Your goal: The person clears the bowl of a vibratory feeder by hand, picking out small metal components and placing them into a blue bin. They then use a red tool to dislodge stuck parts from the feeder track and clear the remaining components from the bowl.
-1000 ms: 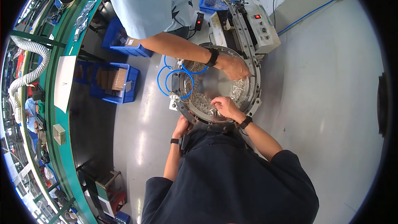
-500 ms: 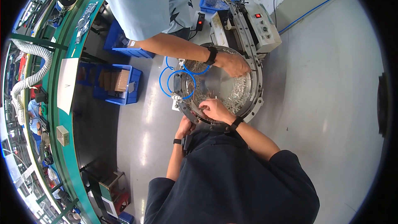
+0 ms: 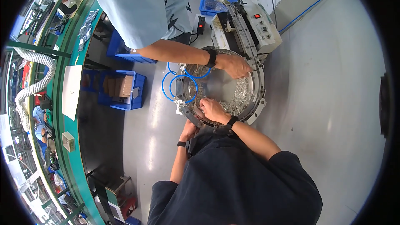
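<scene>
A round metal feeder bowl [image 3: 258, 100] with a dark rim stands in front of me, and many small shiny, clear-looking parts [image 3: 241, 93] lie along its inner wall. My right hand [image 3: 214, 110] reaches over the near rim into the bowl. Its fingers are curled together; whatever is between them is too small to make out. Low at the bowl's near left outer side is my left hand [image 3: 190, 129], fingers bent against the rim and partly hidden. Across the bowl, a co-worker's hand [image 3: 236, 66] reaches down at the far right inner wall.
Blue air tubes [image 3: 170, 86] loop over the bowl's left side. A straight feeder track [image 3: 243, 29] and a white control box [image 3: 262, 25] stand beyond it. Blue crates [image 3: 135, 96] sit on the floor at left, beside a long green workbench [image 3: 75, 141].
The whole view has shifted slightly. My right hand's fingers have moved a little within the bowl. My left hand and the co-worker's hand stay at about the same places on it.
</scene>
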The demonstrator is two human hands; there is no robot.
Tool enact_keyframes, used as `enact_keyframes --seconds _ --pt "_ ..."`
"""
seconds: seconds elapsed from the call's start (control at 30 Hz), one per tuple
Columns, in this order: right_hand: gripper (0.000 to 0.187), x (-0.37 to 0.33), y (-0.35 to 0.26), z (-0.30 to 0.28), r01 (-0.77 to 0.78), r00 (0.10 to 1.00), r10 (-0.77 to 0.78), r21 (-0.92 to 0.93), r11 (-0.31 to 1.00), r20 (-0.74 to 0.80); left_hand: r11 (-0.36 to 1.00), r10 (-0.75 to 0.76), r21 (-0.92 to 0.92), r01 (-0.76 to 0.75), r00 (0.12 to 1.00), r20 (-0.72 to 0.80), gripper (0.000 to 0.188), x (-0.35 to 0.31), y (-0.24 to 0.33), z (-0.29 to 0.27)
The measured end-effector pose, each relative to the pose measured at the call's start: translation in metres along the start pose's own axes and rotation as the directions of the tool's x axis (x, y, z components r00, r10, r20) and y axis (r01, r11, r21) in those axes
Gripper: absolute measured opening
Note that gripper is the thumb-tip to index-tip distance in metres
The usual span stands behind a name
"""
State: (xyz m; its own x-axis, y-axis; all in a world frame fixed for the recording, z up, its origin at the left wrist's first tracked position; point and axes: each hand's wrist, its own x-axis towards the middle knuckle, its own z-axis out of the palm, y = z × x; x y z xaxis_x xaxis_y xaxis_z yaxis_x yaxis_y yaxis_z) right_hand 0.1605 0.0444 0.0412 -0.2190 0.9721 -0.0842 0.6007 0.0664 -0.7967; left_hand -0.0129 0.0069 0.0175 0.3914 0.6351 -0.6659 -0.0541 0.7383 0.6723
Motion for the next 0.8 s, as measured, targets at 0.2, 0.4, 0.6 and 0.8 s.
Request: enact_keyframes --seconds 0.2,0.4,0.6,0.8 --pt "0.013 0.012 0.015 0.005 -0.046 0.97 0.082 0.16 0.986 -0.228 0.996 -0.003 -0.085 0.0 0.999 -0.034 0.013 -0.002 -0.01 -0.006" --pt "0.021 0.029 0.022 0.015 -0.069 0.982 0.079 0.068 0.995 -0.169 0.979 0.02 -0.201 -0.046 0.992 -0.128 0.015 -0.002 -0.018 -0.025" --pt "0.02 0.024 0.022 0.021 -0.07 0.986 0.077 0.053 0.996 -0.146 0.961 0.006 -0.274 -0.044 0.99 -0.138 0.012 0.005 -0.006 -0.015" --pt "0.025 0.025 0.021 0.009 -0.202 0.979 0.202 -0.012 0.979 0.031 0.957 -0.016 -0.29 -0.016 0.994 -0.108 0.016 0.003 0.001 -0.007"
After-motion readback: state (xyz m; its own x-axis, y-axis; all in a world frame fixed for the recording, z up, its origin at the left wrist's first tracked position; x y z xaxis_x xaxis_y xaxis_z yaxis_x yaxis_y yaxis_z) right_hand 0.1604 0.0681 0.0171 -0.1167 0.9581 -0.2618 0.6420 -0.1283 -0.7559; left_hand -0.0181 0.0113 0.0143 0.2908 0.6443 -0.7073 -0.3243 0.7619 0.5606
